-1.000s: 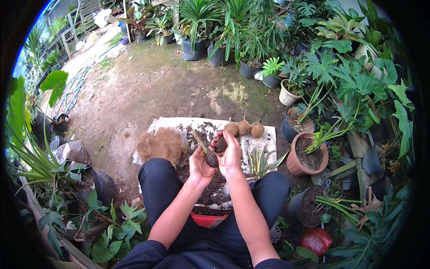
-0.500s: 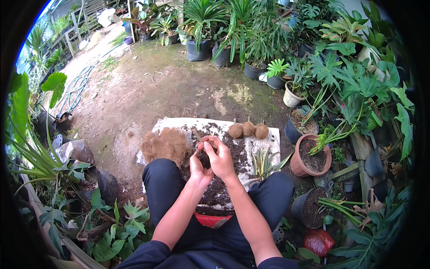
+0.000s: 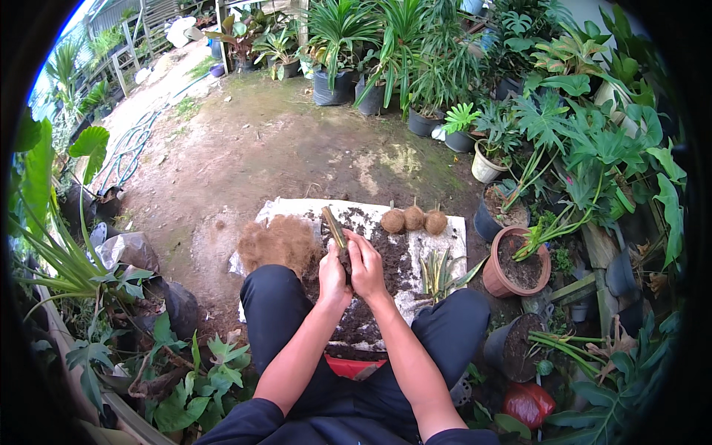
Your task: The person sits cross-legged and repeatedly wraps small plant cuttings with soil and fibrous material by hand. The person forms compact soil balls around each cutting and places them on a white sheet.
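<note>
Over a soil-strewn white sheet (image 3: 454, 245), my left hand (image 3: 333, 273) and my right hand (image 3: 368, 271) are cupped together. Between them they grip a stiff greenish-yellow leaf cutting (image 3: 334, 226), which points up and away, tilted left. Dark soil (image 3: 344, 259) shows around its lower part between the palms; the base is hidden. Left of my hands lies a loose heap of brown coconut fibre (image 3: 276, 245). Three round fibre balls (image 3: 414, 218) sit in a row at the sheet's far right, thin stubs poking from their tops. Yellow-edged snake plant leaves (image 3: 436, 276) lie near my right knee.
A terracotta-coloured pot (image 3: 495, 278) of soil stands right of the sheet, with a black pot (image 3: 512, 348) nearer me. A red object (image 3: 354, 368) lies between my legs. Potted plants line the back and right; a blue hose (image 3: 130, 152) coils at far left.
The leaf cutting now stands out further and more plainly above my hands. My right hand has dropped from its top to beside the left, and both palms now close round the lower part.
</note>
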A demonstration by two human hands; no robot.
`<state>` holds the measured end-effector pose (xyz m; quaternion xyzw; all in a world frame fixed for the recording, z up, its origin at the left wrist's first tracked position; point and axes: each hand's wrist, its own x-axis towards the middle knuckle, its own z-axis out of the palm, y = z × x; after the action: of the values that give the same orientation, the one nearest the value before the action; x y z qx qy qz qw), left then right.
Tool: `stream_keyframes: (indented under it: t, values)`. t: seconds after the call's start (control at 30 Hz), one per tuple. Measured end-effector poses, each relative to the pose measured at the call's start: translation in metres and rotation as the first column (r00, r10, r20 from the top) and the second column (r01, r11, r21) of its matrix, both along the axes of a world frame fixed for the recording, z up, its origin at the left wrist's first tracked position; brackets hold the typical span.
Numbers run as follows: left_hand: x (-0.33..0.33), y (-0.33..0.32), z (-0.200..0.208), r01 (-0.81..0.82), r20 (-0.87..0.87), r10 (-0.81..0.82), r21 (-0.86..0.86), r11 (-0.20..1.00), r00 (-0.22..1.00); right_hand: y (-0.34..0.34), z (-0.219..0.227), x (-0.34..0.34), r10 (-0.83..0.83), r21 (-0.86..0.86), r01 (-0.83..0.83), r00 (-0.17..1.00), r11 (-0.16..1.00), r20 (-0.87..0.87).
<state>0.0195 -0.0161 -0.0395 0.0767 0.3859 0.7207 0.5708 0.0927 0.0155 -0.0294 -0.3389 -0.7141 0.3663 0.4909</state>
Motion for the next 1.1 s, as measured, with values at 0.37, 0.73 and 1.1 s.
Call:
stream_keyframes:
  t: [0.37, 0.73, 1.1]
  values:
    - [-0.008, -0.003, 0.009, 0.001, 0.301, -0.025, 0.08, 0.997, 0.953, 0.001, -0.001, -0.001, 0.101, -0.121, -0.118, 0.985, 0.986, -0.137]
    - [-0.009, -0.006, 0.015, -0.006, 0.294, -0.014, 0.069, 0.998, 0.956, -0.008, 0.009, 0.0, 0.05, -0.005, -0.05, 0.999, 0.999, 0.011]
    - [-0.002, -0.005, 0.002, -0.162, -0.186, 0.17, 0.058, 0.985, 0.968, -0.015, 0.002, -0.009, -0.036, 0.098, 0.042, 0.997, 0.994, -0.061]
